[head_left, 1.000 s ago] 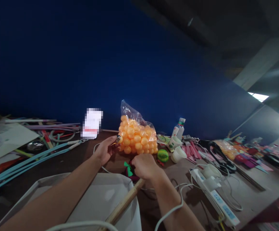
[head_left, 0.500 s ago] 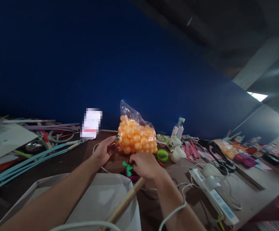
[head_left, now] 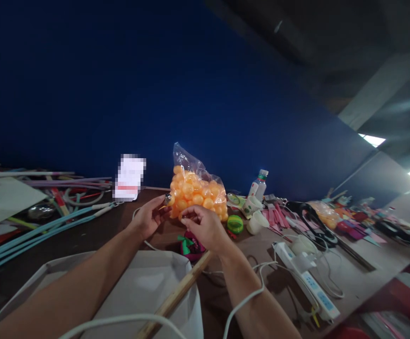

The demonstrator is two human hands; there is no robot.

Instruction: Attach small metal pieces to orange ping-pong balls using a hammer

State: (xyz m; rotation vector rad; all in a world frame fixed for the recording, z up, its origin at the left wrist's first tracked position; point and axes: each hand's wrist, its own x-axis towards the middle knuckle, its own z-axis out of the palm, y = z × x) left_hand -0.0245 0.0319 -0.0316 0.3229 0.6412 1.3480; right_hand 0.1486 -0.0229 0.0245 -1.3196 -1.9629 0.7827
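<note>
The left hand pinches a small shiny ball at its fingertips; the fingers cover part of it, so its full shape is difficult to see. The right hand, just beside it, has bent fingers with the tips close together, but I cannot tell whether anything is between them. Directly behind both hands stands a clear bag of orange balls, whose lower front is partly hidden by the right hand. Under the right hand lies a purple and green bundle, partly covered, and I cannot say what it is. Nearer than the hands, a wooden stick crosses the rim of a white bin; both are cut off at the bottom edge. Beyond the left hand, to its left, a phone-like thing is pixelated and cannot be read.
</note>
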